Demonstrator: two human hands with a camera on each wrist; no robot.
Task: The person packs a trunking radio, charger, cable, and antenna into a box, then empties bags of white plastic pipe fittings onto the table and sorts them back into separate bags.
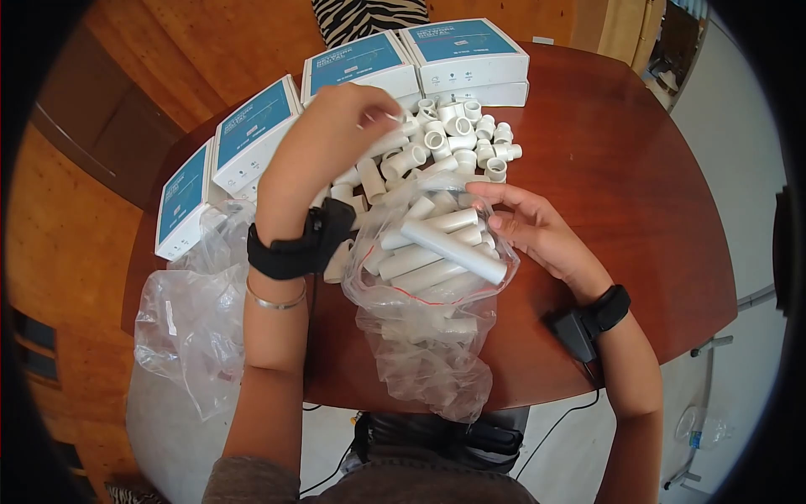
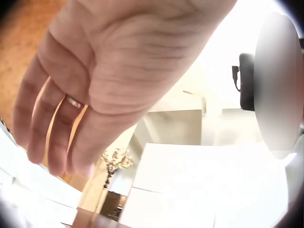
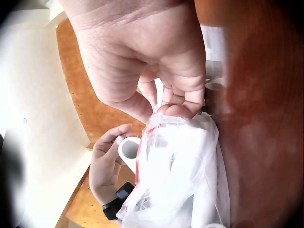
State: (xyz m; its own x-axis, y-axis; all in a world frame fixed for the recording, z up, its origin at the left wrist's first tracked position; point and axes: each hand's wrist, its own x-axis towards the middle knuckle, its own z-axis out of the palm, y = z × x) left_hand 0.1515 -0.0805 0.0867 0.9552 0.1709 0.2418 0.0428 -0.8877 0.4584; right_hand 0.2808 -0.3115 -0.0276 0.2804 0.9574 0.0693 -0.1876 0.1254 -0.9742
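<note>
My right hand [image 1: 541, 231] pinches the rim of a clear plastic zip bag [image 1: 432, 365] between thumb and fingers, as the right wrist view also shows. Short white plastic pipes [image 1: 453, 250] fill the bag's mouth, one lying across the others. Above the left part of a heap of white pipe fittings [image 1: 457, 126] is my left hand [image 1: 340, 118], its fingers bent loosely downward. Nothing shows in its palm or fingers in the left wrist view, where the hand [image 2: 109, 71] fills the upper left. Part of the heap is hidden behind the left hand and the bag.
Several blue-and-white boxes [image 1: 357, 67] line the far and left sides of the brown wooden table [image 1: 621, 168]. A crumpled clear bag [image 1: 189, 319] hangs over the table's left edge. A dark cable [image 1: 558, 428] trails from the right wrist camera.
</note>
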